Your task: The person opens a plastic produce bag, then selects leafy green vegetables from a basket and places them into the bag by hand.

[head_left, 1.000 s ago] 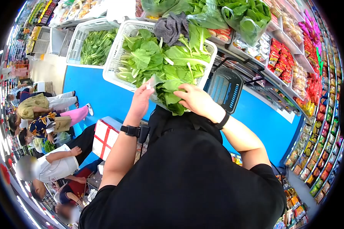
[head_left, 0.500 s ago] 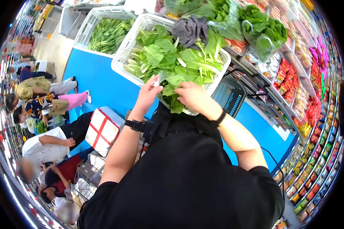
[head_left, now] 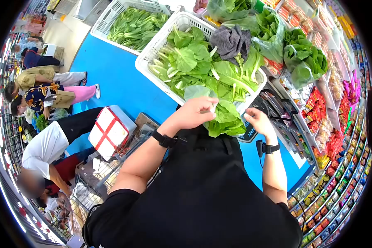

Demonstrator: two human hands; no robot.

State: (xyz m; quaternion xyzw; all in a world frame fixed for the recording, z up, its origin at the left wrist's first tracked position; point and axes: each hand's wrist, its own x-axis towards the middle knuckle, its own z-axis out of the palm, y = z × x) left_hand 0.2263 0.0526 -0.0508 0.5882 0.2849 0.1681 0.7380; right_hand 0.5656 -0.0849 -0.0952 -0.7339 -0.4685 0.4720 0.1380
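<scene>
My left hand (head_left: pixel 194 113) is closed on the gathered top of a clear plastic bag with leafy greens (head_left: pixel 226 119) in it, at the near edge of a white crate (head_left: pixel 163 89). Part of the clear film stands up behind my fingers. To the right of the bag, my right hand (head_left: pixel 258 120) is apart from it, fingers and thumb spread, with nothing in it. Loose leafy greens (head_left: pixel 186 58) fill the crate, and a dark grey cloth (head_left: pixel 231 41) lies on them at the far right.
Beside the crate stands another white crate (head_left: pixel 105 29) of long-leaf greens. Bagged greens (head_left: pixel 304 56) and packaged snacks line the right. A dark basket (head_left: pixel 250 131) is behind my right hand. At left are a shopping cart (head_left: pixel 99 173), a white box with red tape (head_left: pixel 109 132) and several people.
My right hand has let go of the greens and moved right. My left hand has moved right with the bag, which now hangs nearer my body. The view has shifted slightly.
</scene>
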